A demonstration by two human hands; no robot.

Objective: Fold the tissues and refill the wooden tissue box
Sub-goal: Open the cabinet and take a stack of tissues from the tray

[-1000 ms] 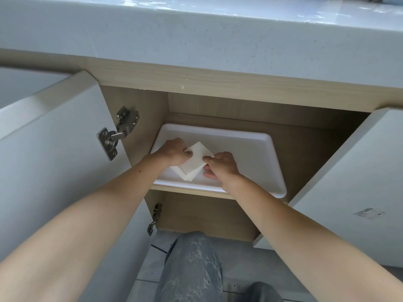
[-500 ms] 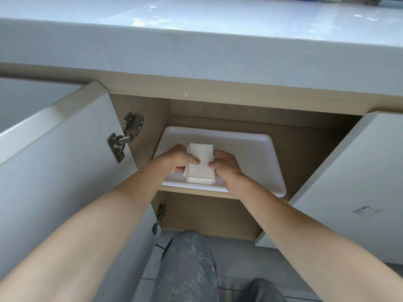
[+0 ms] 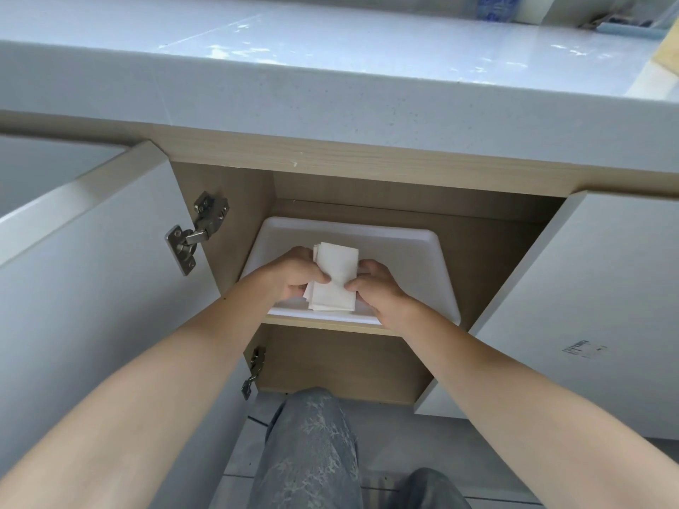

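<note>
A small stack of folded white tissues (image 3: 336,275) lies on a white plastic tray (image 3: 411,259) on the cabinet shelf. My left hand (image 3: 299,275) grips the stack's left edge, thumb on top. My right hand (image 3: 378,286) pinches its right edge, thumb pressed onto the top sheet. The tissues sit squared up, long side pointing away from me. No wooden tissue box shows in this view.
The tray fills the shelf of a wooden cabinet under a pale countertop (image 3: 330,67). Both white doors stand open, left door (image 3: 92,288) and right door (image 3: 588,306). A metal hinge (image 3: 194,233) juts out at the left. My knee (image 3: 312,446) is below.
The tissue lay diagonally like a diamond a second ago; both hands have turned and gathered it into a straight, squared stack between them.
</note>
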